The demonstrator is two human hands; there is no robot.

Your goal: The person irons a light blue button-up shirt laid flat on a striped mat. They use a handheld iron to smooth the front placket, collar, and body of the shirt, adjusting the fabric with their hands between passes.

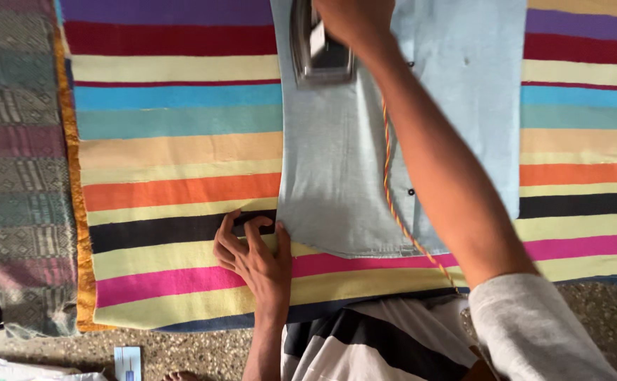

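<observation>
The right hand [354, 17] grips the handle of a metal iron [320, 46], likely heavy and hot-soled, resting on the pale blue shirt [337, 162]. The left hand [255, 254], fingers spread, pins the shirt's hem; the soft, limp cloth lies between both hands.

One iron [320, 44], one blue shirt [337, 176], two striped cloths [174, 176].

Light: you get soft, even daylight, no glare | Shadows: faint under your right forearm [435, 162] | Focus: sharp centre, raised right hand [354, 20] slightly blurred
</observation>
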